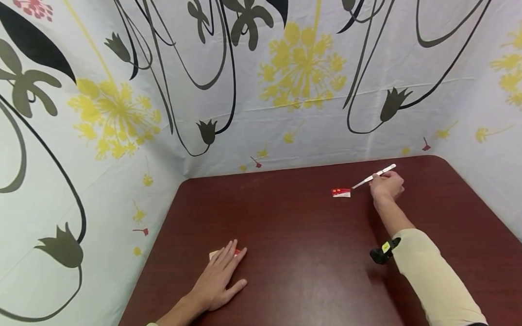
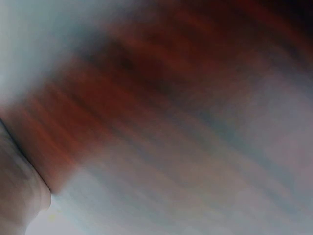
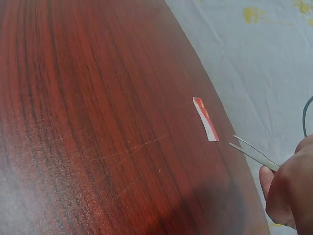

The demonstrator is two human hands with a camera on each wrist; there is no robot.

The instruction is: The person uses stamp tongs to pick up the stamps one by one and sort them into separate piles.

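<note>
Pinching the slim tweezers (image 1: pixel 387 168), the right hand (image 1: pixel 387 184) has its fingers curled round them, the tips parted, just beside but apart from the red-and-white slip (image 1: pixel 341 193) lying near the far edge of the dark red table (image 1: pixel 289 220)! Over on the near left, the left hand (image 1: pixel 215 280) lies palm down, fingers straight, covering most of a second slip (image 1: pixel 213 254).
</note>
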